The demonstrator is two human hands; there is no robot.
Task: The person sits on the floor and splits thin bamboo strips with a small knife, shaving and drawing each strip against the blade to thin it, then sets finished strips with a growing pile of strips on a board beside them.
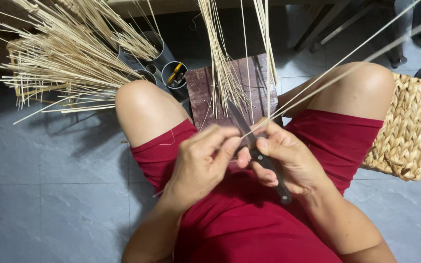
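My right hand (283, 158) grips a knife (239, 122) with a dark handle, blade pointing away over a dark wooden block (203, 97) between my knees. My left hand (203, 160) pinches the near end of a thin pale cane strip (337, 65) right at the blade. The strip runs from my fingers up to the right, past my right knee, and out of the frame. Several more thin strips (220, 53) hang down over the block from above. I sit in red shorts.
A large bundle of pale sticks (69, 53) fans out at the upper left over grey tubes (164, 65) holding tools, one with a yellow handle. A woven basket (410, 126) sits by my right thigh. Furniture legs stand at the top right on the grey tiled floor.
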